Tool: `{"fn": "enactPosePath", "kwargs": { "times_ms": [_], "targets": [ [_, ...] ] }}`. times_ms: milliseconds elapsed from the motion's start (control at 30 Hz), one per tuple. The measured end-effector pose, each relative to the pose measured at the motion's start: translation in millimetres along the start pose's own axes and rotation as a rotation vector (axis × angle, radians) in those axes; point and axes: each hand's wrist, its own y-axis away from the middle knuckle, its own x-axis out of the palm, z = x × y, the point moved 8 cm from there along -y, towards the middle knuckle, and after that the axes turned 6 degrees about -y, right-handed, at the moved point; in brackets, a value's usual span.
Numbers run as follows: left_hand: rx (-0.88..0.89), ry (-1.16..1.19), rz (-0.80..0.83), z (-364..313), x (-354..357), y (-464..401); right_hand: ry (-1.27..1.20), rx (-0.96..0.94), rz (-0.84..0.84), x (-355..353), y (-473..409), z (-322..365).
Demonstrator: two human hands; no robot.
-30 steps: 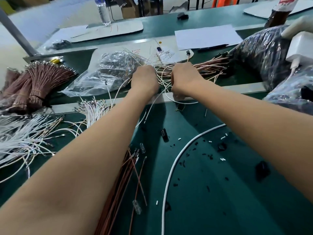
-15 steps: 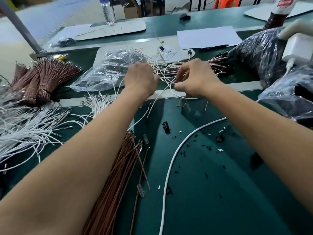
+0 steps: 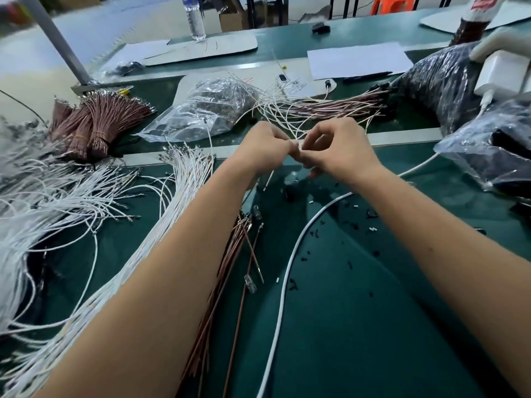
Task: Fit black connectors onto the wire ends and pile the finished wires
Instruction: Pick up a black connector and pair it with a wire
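— Far left? Clear water bottle (image 3: 194, 20) standing upright beyond white sheets (image 3: 357, 59).
— Far right? White charger plug (image 3: 504, 70) resting on a dark plastic bag (image 3: 439, 81); thick white cable (image 3: 287, 271) curving across green table (image 3: 359, 326).
— Beyond that? Orange stool (image 3: 393, 3), cardboard box (image 3: 231, 18), slanted grey post (image 3: 54, 38).

A single wide-angle view comes from the person's head, looking forward and down along both forearms. It sits close above the green table (image 3: 359, 311), with the left hand (image 3: 264, 147) and right hand (image 3: 342, 152) meeting near the centre of the frame. Beyond the fingers (image 3: 311, 145) the far table edge and floor show. Straight lines bow toward the edges.
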Motion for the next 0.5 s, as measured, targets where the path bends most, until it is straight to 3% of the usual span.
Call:
{"fn": "enactPosePath", "kwargs": {
  "times_ms": [267,400,500],
  "targets": [
    [0.110,-0.320,-0.179,3.6,-45.8,7.1,0.314,0.025,0.164,11.8,4.6,1.1],
    [0.079,-0.353,-0.282,13.7,-70.5,21.8,0.509,-0.190,0.173,31.9,15.9,28.6],
    [-0.052,-0.503,-0.269,35.6,-75.8,30.7,0.554,-0.228,0.456,73.3,39.7,43.4]
  ]
}}
